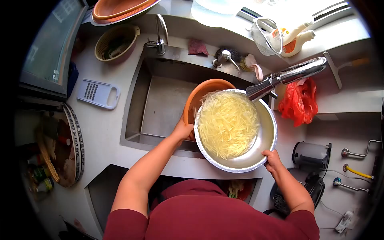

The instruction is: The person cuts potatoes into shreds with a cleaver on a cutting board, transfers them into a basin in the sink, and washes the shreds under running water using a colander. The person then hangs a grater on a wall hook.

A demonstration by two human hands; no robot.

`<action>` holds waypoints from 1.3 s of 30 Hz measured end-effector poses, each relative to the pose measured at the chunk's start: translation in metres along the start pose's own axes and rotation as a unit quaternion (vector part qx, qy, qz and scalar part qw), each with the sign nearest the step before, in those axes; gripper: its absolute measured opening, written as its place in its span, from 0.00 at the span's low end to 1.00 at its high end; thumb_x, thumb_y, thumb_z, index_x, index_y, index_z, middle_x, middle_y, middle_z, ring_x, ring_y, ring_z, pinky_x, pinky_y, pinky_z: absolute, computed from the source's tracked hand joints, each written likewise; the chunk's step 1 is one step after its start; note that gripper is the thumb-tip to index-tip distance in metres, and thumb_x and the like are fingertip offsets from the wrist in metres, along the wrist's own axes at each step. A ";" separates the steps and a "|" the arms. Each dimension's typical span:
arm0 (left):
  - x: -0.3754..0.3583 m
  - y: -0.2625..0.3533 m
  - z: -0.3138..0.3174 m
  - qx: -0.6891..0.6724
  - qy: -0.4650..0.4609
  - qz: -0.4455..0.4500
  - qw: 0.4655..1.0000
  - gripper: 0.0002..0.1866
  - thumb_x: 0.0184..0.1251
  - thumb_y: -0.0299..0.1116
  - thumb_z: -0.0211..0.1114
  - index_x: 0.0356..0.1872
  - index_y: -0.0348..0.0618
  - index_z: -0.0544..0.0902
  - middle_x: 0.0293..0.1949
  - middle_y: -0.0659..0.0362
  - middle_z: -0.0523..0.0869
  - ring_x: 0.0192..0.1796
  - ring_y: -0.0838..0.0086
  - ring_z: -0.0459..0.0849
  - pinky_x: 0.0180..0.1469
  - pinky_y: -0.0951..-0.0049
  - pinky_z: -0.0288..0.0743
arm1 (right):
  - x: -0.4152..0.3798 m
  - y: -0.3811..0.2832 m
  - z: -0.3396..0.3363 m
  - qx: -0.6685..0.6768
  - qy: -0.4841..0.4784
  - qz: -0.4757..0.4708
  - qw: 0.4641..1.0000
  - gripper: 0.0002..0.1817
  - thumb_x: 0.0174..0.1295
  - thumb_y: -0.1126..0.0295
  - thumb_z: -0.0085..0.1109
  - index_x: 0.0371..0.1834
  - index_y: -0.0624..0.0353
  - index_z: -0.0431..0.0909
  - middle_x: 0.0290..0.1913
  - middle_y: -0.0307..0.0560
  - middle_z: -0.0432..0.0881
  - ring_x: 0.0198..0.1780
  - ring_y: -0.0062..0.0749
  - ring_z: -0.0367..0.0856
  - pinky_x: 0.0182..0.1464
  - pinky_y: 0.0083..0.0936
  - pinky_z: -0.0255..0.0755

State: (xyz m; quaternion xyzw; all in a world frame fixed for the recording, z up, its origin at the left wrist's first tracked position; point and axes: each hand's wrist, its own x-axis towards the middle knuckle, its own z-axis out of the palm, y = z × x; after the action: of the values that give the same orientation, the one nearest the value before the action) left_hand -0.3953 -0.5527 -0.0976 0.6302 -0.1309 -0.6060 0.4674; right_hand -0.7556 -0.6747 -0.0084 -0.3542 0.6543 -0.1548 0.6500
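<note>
A large metal bowl (pixel 262 138) filled with pale yellow shreds (pixel 229 124) in water is over the right part of the steel sink (pixel 160 104). My right hand (pixel 273 160) grips its lower right rim, the thumb on top. Behind the metal bowl, an orange basin (pixel 194 98) shows at the left and top. At the basin's left side is my left hand (pixel 183 130), its fingers wrapped round the edge and partly hidden. The faucet's spout (pixel 260 90) reaches over the metal bowl's upper right rim.
A grater (pixel 99 93) and a strainer basket (pixel 116 43) lie left of the sink. Behind it stand a small tap (pixel 161 46), a pink cloth (pixel 198 47) and a soap dispenser (pixel 226 56). A red plastic bag (pixel 299 102) hangs at the right.
</note>
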 end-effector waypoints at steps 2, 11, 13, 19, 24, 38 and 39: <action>0.008 -0.002 -0.005 -0.005 -0.018 0.001 1.000 0.33 0.55 0.20 0.47 0.66 0.48 0.58 0.35 0.53 0.82 0.20 0.69 0.82 0.16 0.72 0.75 | -0.001 0.001 0.001 -0.018 0.010 -0.008 1.000 0.20 0.51 0.79 0.53 0.49 0.70 0.73 0.40 0.54 0.81 0.38 0.41 0.82 0.40 0.33 0.79; 0.026 -0.027 -0.018 -0.047 0.009 -0.002 0.999 0.30 0.57 0.19 0.49 0.65 0.47 0.61 0.43 0.50 0.82 0.31 0.62 0.87 0.22 0.67 0.83 | -0.019 -0.032 0.023 -0.106 0.074 0.036 0.991 0.19 0.50 0.78 0.54 0.48 0.70 0.73 0.37 0.53 0.81 0.34 0.41 0.83 0.36 0.36 0.80; 0.032 -0.038 -0.021 -0.060 0.016 0.006 0.998 0.29 0.58 0.20 0.50 0.64 0.46 0.62 0.43 0.50 0.82 0.34 0.61 0.87 0.25 0.66 0.85 | -0.023 -0.044 0.032 -0.135 0.092 0.047 0.985 0.17 0.50 0.78 0.55 0.46 0.68 0.74 0.35 0.51 0.81 0.32 0.38 0.82 0.32 0.33 0.78; 0.047 -0.048 -0.027 -0.088 -0.016 -0.125 0.988 0.24 0.63 0.23 0.53 0.61 0.49 0.64 0.47 0.52 0.79 0.37 0.63 0.86 0.29 0.63 0.86 | -0.023 -0.075 0.054 -0.223 0.117 0.051 0.967 0.12 0.50 0.75 0.56 0.39 0.61 0.76 0.26 0.42 0.78 0.20 0.26 0.74 0.18 0.24 0.66; 0.049 -0.055 -0.034 -0.094 -0.040 -0.145 0.984 0.22 0.64 0.25 0.53 0.60 0.50 0.66 0.45 0.54 0.81 0.35 0.66 0.86 0.30 0.65 0.86 | -0.037 -0.113 0.092 -0.293 0.135 0.060 0.945 0.07 0.50 0.75 0.55 0.32 0.63 0.76 0.18 0.39 0.73 0.14 0.21 0.66 0.14 0.21 0.59; 0.037 -0.043 -0.027 -0.028 -0.057 -0.085 0.994 0.24 0.63 0.23 0.50 0.62 0.50 0.66 0.42 0.54 0.82 0.34 0.67 0.87 0.27 0.67 0.85 | -0.063 -0.151 0.096 -0.450 0.207 -0.048 0.867 0.23 0.53 0.77 0.47 0.55 0.58 0.68 0.29 0.47 0.75 0.20 0.29 0.70 0.17 0.28 0.62; 0.040 -0.044 -0.026 -0.024 -0.063 -0.090 0.994 0.25 0.62 0.23 0.50 0.62 0.50 0.65 0.42 0.54 0.82 0.33 0.67 0.87 0.26 0.68 0.85 | -0.062 -0.149 0.087 -0.461 0.227 -0.063 0.855 0.23 0.53 0.77 0.47 0.56 0.59 0.68 0.31 0.48 0.77 0.22 0.31 0.73 0.19 0.29 0.65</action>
State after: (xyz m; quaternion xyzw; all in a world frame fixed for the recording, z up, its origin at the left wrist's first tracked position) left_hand -0.3806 -0.5474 -0.1604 0.5887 -0.0884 -0.6872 0.4163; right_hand -0.6386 -0.7158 0.1268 -0.6088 0.7565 0.0483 0.2340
